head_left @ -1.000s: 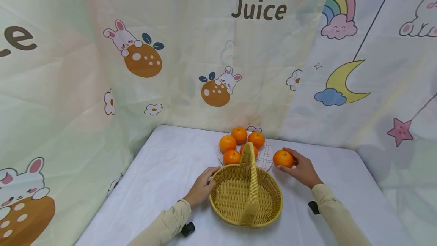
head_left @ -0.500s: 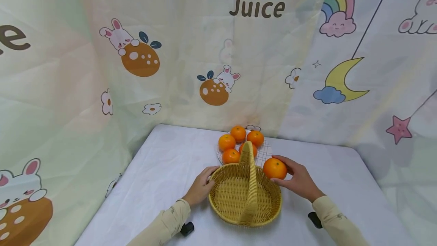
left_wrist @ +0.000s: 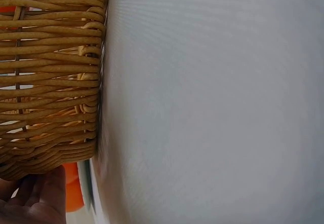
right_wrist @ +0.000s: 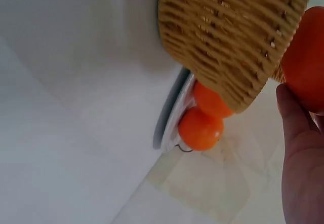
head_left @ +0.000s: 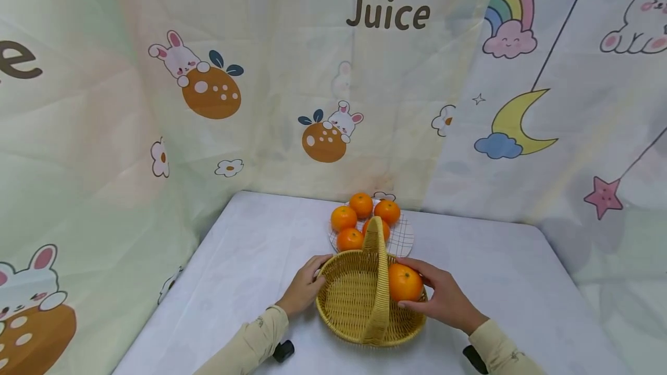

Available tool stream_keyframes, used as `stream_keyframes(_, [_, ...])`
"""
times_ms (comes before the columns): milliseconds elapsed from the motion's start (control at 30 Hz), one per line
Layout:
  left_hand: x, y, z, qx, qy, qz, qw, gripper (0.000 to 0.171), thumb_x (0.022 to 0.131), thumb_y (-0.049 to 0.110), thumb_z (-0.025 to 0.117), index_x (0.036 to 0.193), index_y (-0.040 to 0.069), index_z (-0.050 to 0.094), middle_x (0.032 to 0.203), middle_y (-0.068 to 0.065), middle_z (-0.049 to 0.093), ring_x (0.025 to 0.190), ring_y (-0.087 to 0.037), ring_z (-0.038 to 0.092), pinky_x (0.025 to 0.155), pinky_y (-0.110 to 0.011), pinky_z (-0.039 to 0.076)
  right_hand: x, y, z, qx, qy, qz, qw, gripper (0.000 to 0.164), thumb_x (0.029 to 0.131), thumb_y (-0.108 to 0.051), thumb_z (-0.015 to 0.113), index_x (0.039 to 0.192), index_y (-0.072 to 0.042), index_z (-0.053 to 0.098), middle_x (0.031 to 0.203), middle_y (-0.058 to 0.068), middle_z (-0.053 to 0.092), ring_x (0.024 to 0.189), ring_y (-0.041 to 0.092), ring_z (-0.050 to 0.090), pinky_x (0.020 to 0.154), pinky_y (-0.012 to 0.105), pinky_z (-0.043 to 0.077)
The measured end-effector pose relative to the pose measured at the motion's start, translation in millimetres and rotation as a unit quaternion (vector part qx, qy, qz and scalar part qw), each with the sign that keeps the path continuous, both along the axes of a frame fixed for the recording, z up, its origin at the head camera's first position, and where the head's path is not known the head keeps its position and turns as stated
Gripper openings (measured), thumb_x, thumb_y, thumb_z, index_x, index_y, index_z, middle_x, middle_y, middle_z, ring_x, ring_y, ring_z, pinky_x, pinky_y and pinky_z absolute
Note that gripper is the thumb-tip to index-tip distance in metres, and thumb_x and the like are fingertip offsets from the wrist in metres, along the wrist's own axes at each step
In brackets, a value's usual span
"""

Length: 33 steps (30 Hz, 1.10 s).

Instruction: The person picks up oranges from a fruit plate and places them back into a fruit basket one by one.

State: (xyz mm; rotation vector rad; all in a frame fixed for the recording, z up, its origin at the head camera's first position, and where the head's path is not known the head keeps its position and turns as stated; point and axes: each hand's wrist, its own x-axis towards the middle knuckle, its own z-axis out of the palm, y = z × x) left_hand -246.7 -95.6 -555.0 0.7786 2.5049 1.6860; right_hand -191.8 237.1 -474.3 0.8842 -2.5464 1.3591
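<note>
A yellow woven basket (head_left: 344,300) with a tall arched handle stands on the table in the head view. My left hand (head_left: 299,288) grips its left rim; in the left wrist view those fingers (left_wrist: 50,186) bend at the basket's edge. Between thumb and fingers my right hand (head_left: 443,297) holds an orange (head_left: 405,282) over the right half of the basket, close beside the handle. The right wrist view shows the same orange (right_wrist: 309,57) at the level of the rim, with the basket wall (right_wrist: 228,26) next to it.
Behind the basket, a round plate (head_left: 403,241) with a grid pattern bears several more oranges (head_left: 344,219), partly hidden by the handle. The white-covered table (head_left: 260,236) meets printed cloth walls at the back and left. Dark wrist-worn devices (head_left: 283,351) show below the forearms.
My right hand has carried the orange leftward and toward me, from beside the plate to over the basket. The left hand stays at the rim.
</note>
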Motion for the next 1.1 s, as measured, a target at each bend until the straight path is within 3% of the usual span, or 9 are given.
stream_keyframes(333, [-2.1,-2.0,-3.8,-0.003,-0.007,0.001,1.0000,0.049,0.098,0.002,0.045,0.147,0.006,0.041,0.140,0.001,0.048,0.130,-0.019,0.046,0.105,-0.042,0.040,7.2,-3.9,-24.6,0.002,0.008,0.024,1.000,0.077,0.075,-0.034,0.083,0.143,-0.024,0.048,0.140,-0.004,0.053,0.120,0.018,0.056,0.087,0.030,0.054])
stream_keyframes(633, [-1.6,-0.5,-1.6,-0.004,-0.006,0.001,1.0000,0.049,0.097,0.003,0.045,0.146,0.005,0.041,0.139,0.000,0.048,0.130,-0.019,0.045,0.106,-0.042,0.039,9.3,-8.4,-28.2,0.025,0.027,0.029,0.999,0.077,0.075,-0.038,0.083,0.143,-0.025,0.047,0.137,-0.006,0.053,0.118,0.016,0.057,0.088,0.033,0.053])
stream_keyframes(833, [-2.8,-0.2,-2.5,-0.001,0.002,-0.007,1.0000,0.049,0.097,0.003,0.045,0.146,0.003,0.041,0.139,-0.003,0.048,0.129,-0.022,0.047,0.104,-0.043,0.041,8.0,-13.2,-30.9,0.025,0.022,0.062,0.998,0.072,0.078,-0.035,0.082,0.139,-0.023,0.045,0.131,-0.006,0.054,0.109,0.015,0.059,0.082,0.032,0.054])
stream_keyframes(1100, [-2.0,0.3,-1.8,-0.005,-0.013,0.000,0.9999,0.051,0.097,0.003,0.045,0.147,0.005,0.040,0.140,0.000,0.047,0.130,-0.019,0.046,0.106,-0.042,0.038,5.0,-18.4,-33.2,0.100,0.010,0.067,0.993,0.069,0.079,-0.045,0.077,0.139,-0.032,0.045,0.130,-0.010,0.048,0.109,0.009,0.052,0.080,0.028,0.053])
